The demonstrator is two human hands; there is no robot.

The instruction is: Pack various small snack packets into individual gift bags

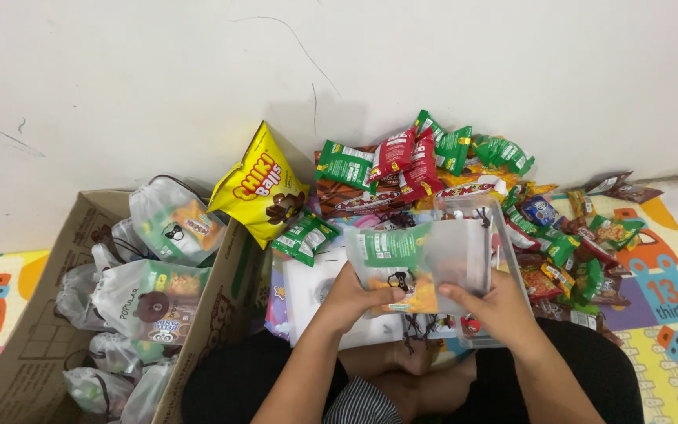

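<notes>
Nearest the head camera sit my crossed legs in dark cloth, and just above them both hands work at one thing. From this single view, my left hand [355, 294] pinches the lower left edge of a translucent drawstring pouch [421, 263], thumb across the front, fingers [386, 297] closed on the plastic. My right hand [492, 306] clamps the lower right edge the same way, fingers curled shut behind it.

That pouch hangs in front of my lap, over a white flat pack [315, 290] lying on the play mat [668, 290]. It stands roughly upright, tilted slightly away from me, its long axis running left to right, its mouth facing up toward the wall [158, 86]. A green snack packet [390, 245] and something orange show through the front.

I judge the step goes best if I keep both grips low and spread, so the mouth stays wide, level and slack enough for packets to drop in without snagging the dark cord.

Beyond lies a heap of snack packets [449, 169], red, green and brown, with a yellow puff bag [259, 184] leaning on a cardboard box [56, 314]. Filled pouches [151, 294] crowd that box at my left.
</notes>
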